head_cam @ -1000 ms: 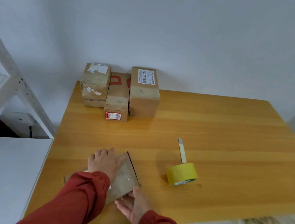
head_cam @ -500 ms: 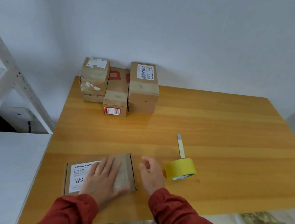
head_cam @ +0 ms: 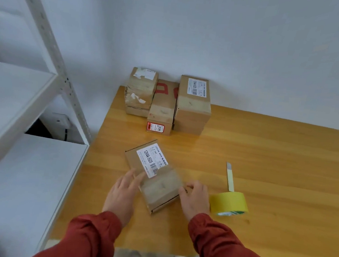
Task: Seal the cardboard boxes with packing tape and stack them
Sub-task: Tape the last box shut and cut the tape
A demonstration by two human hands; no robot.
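1. Left hand (head_cam: 122,194) is relaxed. Its fingers are straight and spread, and the fingertips rest on the left edge of the flat box (head_cam: 159,187). It clasps nothing.
2. Right hand (head_cam: 196,199) grips the same box at its right edge, with the fingers curled and the thumb against the side. Both wrists come out of red sleeves (head_cam: 93,236).
3. The flat box lies between the two hands on the wooden surface (head_cam: 274,158), toward the front left and turned at a slant.
   - It is closed, so nothing inside can be seen.
   - A white label (head_cam: 151,162) with print and a barcode covers its far half.
   - A glossy band crosses the near half and overlaps the label's near corner.
   - A dark seam runs along the flap at the near end.
4. A yellow tape roll (head_cam: 229,202) sits just beside the right hand, on its outer side. Whether it touches the hand cannot be told.
5. A slim, pale cutter (head_cam: 230,177) lies just behind the roll and points away toward the far edge.
6. Three cardboard boxes stand side by side against the wall at the far left corner of the surface. All are closed, with their contents hidden.
   - The left box (head_cam: 140,93) is wrinkled and has torn white stickers.
   - The middle box (head_cam: 163,107) is lower, with red markings on top and a red-and-white sticker on its front.
   - The right box (head_cam: 193,105) has a white barcode label on top.
7. A white shelving unit (head_cam: 23,99) stands to the left of the surface.
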